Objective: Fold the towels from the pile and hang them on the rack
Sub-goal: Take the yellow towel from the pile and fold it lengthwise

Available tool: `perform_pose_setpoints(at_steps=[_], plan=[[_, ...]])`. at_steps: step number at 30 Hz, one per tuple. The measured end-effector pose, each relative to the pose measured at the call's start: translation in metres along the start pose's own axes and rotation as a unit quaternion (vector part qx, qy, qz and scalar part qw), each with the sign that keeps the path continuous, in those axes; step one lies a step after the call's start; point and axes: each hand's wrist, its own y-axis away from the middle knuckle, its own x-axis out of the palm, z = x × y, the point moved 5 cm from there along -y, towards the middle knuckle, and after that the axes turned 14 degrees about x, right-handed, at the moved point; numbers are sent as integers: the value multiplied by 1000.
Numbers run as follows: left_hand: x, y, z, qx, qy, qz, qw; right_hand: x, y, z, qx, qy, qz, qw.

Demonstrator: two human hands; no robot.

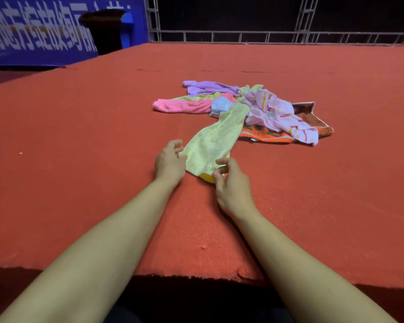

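The near end of the yellow towel is covered at five o'clock by the fingers of the right hand, and its far end is buried under the pile. The orange patterned towel is largely overlaid by the pale pink towel. The lettering on the blue banner, at ten o'clock, is blurred and cut off by the left edge. Whether the left hand pinches the cloth cannot be told.

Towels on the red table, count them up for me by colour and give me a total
Pale yellow towel: 1
Purple towel: 1
Bright pink towel: 1
Light blue towel: 1
Pale pink striped towel: 1
Orange and brown patterned towel: 1
Total: 6 visible; the pile may hide more.
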Motion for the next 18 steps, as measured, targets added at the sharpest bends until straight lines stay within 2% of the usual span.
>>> perform_pose_setpoints(at_steps=[2,4,7,10,14,16,18], plan=[[-4,6,-3,-41,24,-5,999,0,1,2,6,0,8,1000],[-11,17,-14,-59,95,-28,993,-3,3,3,15,-25,16,999],[-22,38,-55,15,176,-12,984,-19,7,7,6,-97,-5,995],[-21,67,-96,85,207,72,972,-44,12,15,-42,-134,-28,990],[-1,112,-117,100,247,198,943,-85,16,4,-1,-223,-54,973],[11,135,-122,102,244,262,928,-96,19,-4,-10,-181,-47,982],[22,149,-125,140,182,322,918,-99,22,-15,-20,-127,-35,991]])
